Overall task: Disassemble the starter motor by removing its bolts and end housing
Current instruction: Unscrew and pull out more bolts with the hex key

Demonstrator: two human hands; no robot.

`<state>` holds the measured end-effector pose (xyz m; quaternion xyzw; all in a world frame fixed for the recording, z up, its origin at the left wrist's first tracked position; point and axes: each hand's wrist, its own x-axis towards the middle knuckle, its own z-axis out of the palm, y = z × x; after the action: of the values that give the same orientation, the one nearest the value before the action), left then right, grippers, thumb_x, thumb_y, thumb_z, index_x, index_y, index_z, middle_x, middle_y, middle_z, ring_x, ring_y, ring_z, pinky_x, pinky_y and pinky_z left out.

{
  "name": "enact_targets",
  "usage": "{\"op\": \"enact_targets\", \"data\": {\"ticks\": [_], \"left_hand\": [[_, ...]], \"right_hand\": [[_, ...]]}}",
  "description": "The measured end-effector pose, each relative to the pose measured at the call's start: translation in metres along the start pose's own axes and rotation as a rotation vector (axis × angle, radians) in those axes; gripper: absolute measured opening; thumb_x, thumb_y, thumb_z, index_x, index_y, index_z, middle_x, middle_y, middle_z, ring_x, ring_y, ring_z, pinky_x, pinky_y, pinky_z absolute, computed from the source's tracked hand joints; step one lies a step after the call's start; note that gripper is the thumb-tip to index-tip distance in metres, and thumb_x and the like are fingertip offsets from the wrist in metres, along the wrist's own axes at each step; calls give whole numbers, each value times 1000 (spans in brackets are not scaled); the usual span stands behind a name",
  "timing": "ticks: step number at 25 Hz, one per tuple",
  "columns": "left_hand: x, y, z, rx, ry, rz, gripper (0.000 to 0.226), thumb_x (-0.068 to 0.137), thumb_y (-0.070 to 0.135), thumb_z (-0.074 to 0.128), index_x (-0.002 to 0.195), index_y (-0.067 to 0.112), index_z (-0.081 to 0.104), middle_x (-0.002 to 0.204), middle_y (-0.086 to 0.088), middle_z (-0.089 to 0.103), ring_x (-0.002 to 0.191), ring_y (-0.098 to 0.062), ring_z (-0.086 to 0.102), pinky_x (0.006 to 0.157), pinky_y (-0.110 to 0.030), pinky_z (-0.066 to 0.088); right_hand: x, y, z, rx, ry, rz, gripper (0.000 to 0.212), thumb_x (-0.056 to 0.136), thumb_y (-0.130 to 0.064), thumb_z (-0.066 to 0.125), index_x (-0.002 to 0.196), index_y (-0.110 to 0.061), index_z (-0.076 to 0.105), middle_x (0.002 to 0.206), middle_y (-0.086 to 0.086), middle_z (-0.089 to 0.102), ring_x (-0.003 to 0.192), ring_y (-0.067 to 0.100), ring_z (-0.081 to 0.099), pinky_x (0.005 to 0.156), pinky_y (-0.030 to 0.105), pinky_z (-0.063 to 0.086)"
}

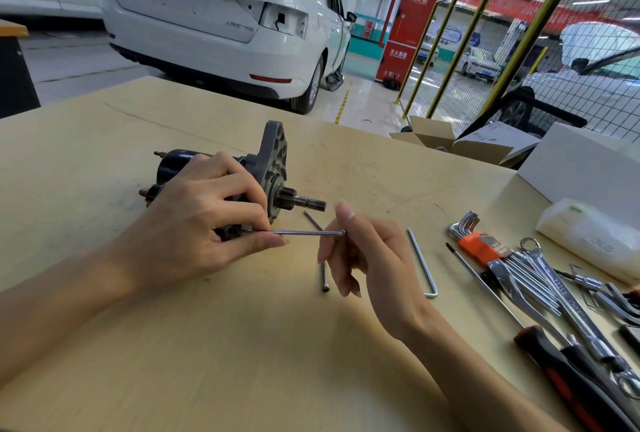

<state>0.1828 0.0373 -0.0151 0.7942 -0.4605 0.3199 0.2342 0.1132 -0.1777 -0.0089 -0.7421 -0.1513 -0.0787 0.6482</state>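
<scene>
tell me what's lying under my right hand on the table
A long bolt lies on the table under the right hand, its head end showing below the fingers. Its upper part is covered by them.

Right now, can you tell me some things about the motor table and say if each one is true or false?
1. The left hand holds the starter motor on the table. True.
2. The right hand grips a red screwdriver. False: it holds the end of a thin metal rod that reaches to the motor.
3. A loose long bolt lies on the table by the right hand. True.
4. The wrenches lie left of the motor. False: they lie at the right side.
5. The car behind the table is black. False: it is white.
</scene>
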Motion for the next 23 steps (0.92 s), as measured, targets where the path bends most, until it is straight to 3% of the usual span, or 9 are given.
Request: {"op": "enact_targets", "data": {"ticks": [5, 9, 23], "left_hand": [[0, 1, 0, 9, 8, 1, 37, 90, 49, 58, 72, 21, 74, 86, 12, 65, 89, -15, 51, 76, -42, 42], [0, 0, 1, 15, 19, 5, 36, 92, 47, 58, 72, 21, 74, 85, 12, 65, 88, -15, 52, 75, -42, 42], [1, 1, 0, 23, 11, 1, 35, 93, 44, 56, 73, 21, 75, 85, 12, 65, 88, -16, 53, 78, -39, 40]], "right_hand": [[-1, 0, 0, 11, -35, -40, 40, 84, -42, 53, 65, -8, 62, 44, 7, 45, 40, 18, 40, 42, 20, 32], [-1, 0, -1, 11, -43, -42, 19, 81, -19, 52, 71, -7, 63, 43, 6, 44, 40, 17, 38, 43, 20, 32], [2, 2, 0, -14, 33, -25, 32, 82, -5, 37, 80, -4, 69, 43, 6, 44, 39, 16, 38, 42, 17, 34]]}}
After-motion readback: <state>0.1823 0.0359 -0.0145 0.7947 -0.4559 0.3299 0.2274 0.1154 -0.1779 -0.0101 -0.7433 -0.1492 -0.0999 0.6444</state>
